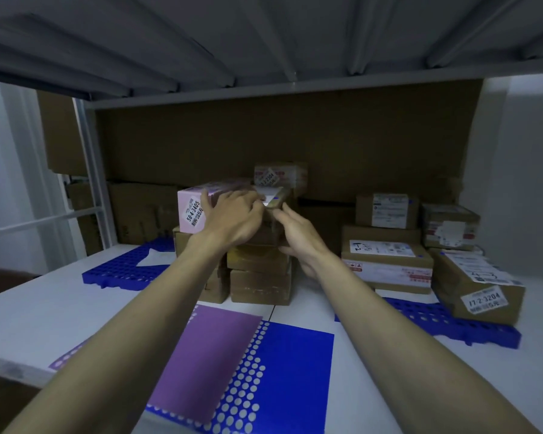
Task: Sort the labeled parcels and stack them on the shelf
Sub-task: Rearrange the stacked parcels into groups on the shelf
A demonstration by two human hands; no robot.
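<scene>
Currently mid-placement: left of the central brown stack (pixel 259 270) sits a glossy pink box (pixel 192 211), and the left hand (pixel 232 217) has fingers curled over the top of a small brown parcel (pixel 275 200) perched on that stack, on the white shelf (pixel 44 311). Right hand (pixel 298 242) presses the stack's right side, fingers fairly straight, steadying not gripping. Next move likely calls for squaring the parcel flush, then letting go; right of the stack are matte cardboard cartons (pixel 386 255) with paper labels on a perforated blue plastic mat (pixel 445 327).
</scene>
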